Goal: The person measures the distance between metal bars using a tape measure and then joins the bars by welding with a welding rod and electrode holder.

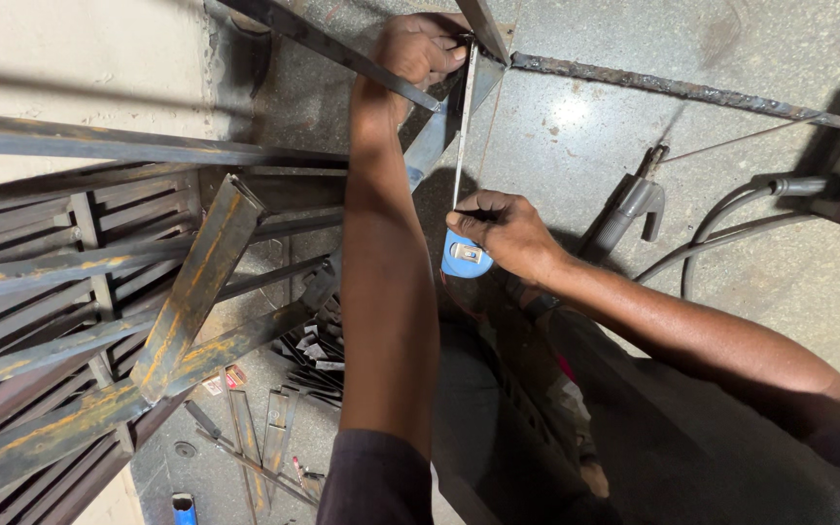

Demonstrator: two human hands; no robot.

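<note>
Head view looks down on the right hand (507,231) closed around a blue tape measure case (464,257), its blade (462,126) drawn out straight up the frame. At the far end, the left hand (415,49) pinches the blade's tip against a flat steel bar (342,51) above the speckled floor (576,126).

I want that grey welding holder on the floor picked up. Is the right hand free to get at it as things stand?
Probably not right away: the right hand grips the blue tape measure case, its blade pulled out to the left hand. The welding holder lies close beside it on bare floor, unobstructed.
</note>
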